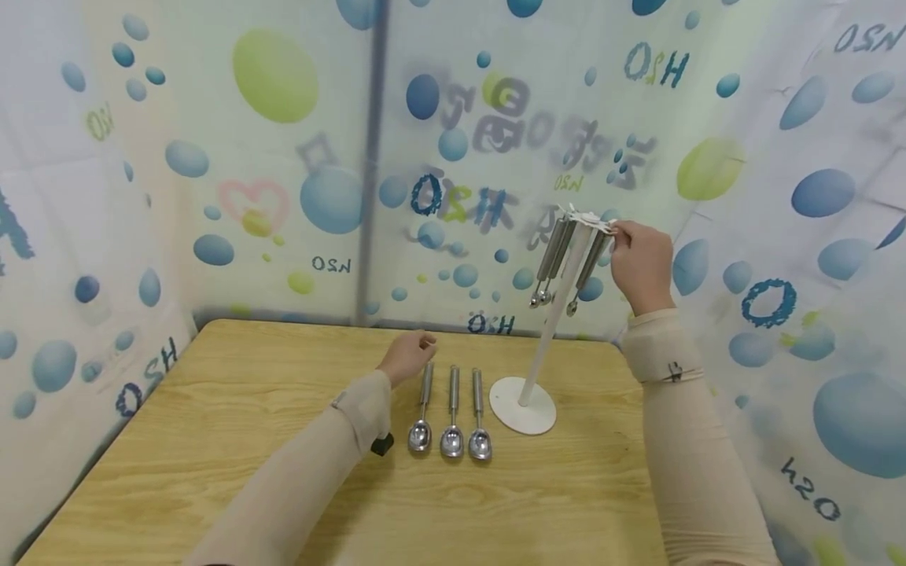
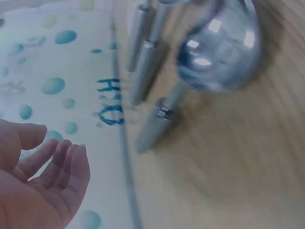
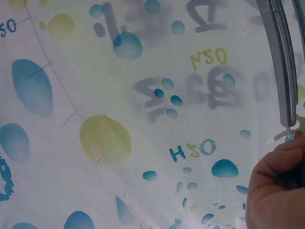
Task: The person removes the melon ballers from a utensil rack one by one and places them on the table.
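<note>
Pinching: the right hand (image 1: 640, 263), upper right of the frame, has its fingers clamped on the rim at the top of the rack (image 1: 543, 346).
Left hand: the left hand (image 1: 409, 358), centre of the frame, has loosely bent fingers, the thumb apart from them; it holds nothing and hovers near the scoops' handle ends.
Scoops: three scoops (image 1: 451, 442) lie side by side just below centre, handles toward the back, bowls toward the bottom of the frame, narrow gaps between them.
Surface edges: the surface (image 1: 566, 503) ends at the back against printed sheets (image 1: 453, 31); its left edge slants to the lower left, its right edge runs close beside the right sleeve (image 1: 697, 472).
Room: the rack's base stands just right of the scoops; bare wood stretches from the bowls to the bottom of the frame.
Rack shape: white round base, slim tilted pole, toothed top; metal utensils (image 1: 593, 259) hang below it.
Materials: shiny metal oval bowls, duller tubular handles, yellowish wood grain, creased sheets with blue and green bubbles.
</note>
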A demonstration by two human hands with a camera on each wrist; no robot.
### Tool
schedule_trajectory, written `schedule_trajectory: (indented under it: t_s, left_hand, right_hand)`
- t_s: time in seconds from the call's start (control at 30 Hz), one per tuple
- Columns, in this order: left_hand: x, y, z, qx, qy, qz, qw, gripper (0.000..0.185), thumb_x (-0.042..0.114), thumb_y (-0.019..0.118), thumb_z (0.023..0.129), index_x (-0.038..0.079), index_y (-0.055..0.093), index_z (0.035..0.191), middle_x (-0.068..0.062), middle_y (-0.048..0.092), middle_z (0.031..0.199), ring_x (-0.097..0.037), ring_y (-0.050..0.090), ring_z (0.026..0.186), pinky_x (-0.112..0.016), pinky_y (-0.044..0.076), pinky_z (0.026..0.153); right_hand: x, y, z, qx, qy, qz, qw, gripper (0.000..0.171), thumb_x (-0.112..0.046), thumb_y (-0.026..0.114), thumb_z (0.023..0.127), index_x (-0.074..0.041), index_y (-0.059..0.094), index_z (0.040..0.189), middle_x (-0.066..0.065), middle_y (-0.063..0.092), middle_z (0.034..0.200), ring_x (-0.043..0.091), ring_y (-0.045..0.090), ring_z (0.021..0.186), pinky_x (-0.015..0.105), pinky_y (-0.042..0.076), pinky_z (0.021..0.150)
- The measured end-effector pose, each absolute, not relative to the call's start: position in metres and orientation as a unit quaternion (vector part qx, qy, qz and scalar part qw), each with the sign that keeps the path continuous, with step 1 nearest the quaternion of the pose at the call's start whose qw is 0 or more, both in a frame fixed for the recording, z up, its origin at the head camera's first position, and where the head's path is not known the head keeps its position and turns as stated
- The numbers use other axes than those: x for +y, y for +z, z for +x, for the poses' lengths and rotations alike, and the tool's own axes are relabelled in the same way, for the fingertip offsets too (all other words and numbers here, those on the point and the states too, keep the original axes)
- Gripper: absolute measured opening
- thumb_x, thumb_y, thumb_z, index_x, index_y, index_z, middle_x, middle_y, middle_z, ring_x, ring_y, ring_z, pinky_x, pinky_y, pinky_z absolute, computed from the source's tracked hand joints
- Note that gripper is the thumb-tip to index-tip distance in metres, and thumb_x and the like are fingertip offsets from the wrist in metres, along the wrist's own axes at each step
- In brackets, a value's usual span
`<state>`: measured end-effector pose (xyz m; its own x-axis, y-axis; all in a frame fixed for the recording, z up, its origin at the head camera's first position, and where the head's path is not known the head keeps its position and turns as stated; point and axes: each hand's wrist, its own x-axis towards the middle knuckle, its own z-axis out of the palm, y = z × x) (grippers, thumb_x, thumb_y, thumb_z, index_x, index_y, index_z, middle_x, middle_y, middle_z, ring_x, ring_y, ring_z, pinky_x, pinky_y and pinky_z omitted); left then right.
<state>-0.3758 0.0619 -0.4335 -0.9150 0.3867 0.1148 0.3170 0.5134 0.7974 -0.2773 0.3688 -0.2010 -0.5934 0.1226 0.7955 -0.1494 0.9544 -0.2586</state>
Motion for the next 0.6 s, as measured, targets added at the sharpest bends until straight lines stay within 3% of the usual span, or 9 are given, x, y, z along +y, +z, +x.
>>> schedule_trajectory:
  t_s: [0.17, 0.27, 0.4, 0.6]
  left_hand:
    - [0.081, -0.397, -0.366, 0.853, 0.463, 0.241, 0.026, 0.030, 0.023, 0.054, 0.100, 0.010, 0.060, 0.126, -0.007, 0.063, 0.119, -0.023, 0.060, 0.108, -0.039, 0.052, 0.089]
    - [0.092, -0.374, -0.360, 0.846, 0.459, 0.271, 0.008, 0.030, 0.023, 0.053, 0.101, 0.011, 0.059, 0.128, -0.005, 0.063, 0.119, -0.020, 0.060, 0.106, -0.036, 0.052, 0.088]
    - [0.105, -0.350, -0.352, 0.835, 0.458, 0.305, -0.018, 0.030, 0.024, 0.052, 0.101, 0.012, 0.059, 0.128, -0.003, 0.063, 0.118, -0.017, 0.060, 0.102, -0.034, 0.053, 0.084]
    - [0.118, -0.331, -0.346, 0.808, 0.477, 0.341, -0.048, 0.029, 0.024, 0.052, 0.101, 0.013, 0.060, 0.127, -0.002, 0.063, 0.114, -0.016, 0.060, 0.100, -0.032, 0.053, 0.080]
  right_hand:
    - [0.377, -0.198, -0.279, -0.880, 0.182, 0.016, 0.439, 0.028, -0.004, 0.045, 0.099, 0.003, 0.072, 0.103, 0.020, 0.066, 0.076, 0.027, 0.054, 0.065, 0.032, 0.041, 0.062]
    - [0.381, -0.197, -0.281, -0.882, 0.196, 0.014, 0.427, 0.028, -0.004, 0.045, 0.099, 0.002, 0.072, 0.103, 0.019, 0.065, 0.076, 0.016, 0.048, 0.061, 0.024, 0.035, 0.056]
    - [0.385, -0.196, -0.283, -0.887, 0.216, 0.016, 0.407, 0.027, -0.007, 0.047, 0.100, 0.000, 0.072, 0.105, 0.019, 0.065, 0.078, 0.003, 0.046, 0.058, 0.019, 0.035, 0.052]
    - [0.391, -0.195, -0.287, -0.890, 0.272, 0.026, 0.366, 0.027, -0.012, 0.047, 0.102, 0.000, 0.070, 0.109, 0.015, 0.063, 0.076, 0.003, 0.051, 0.060, 0.016, 0.040, 0.052]
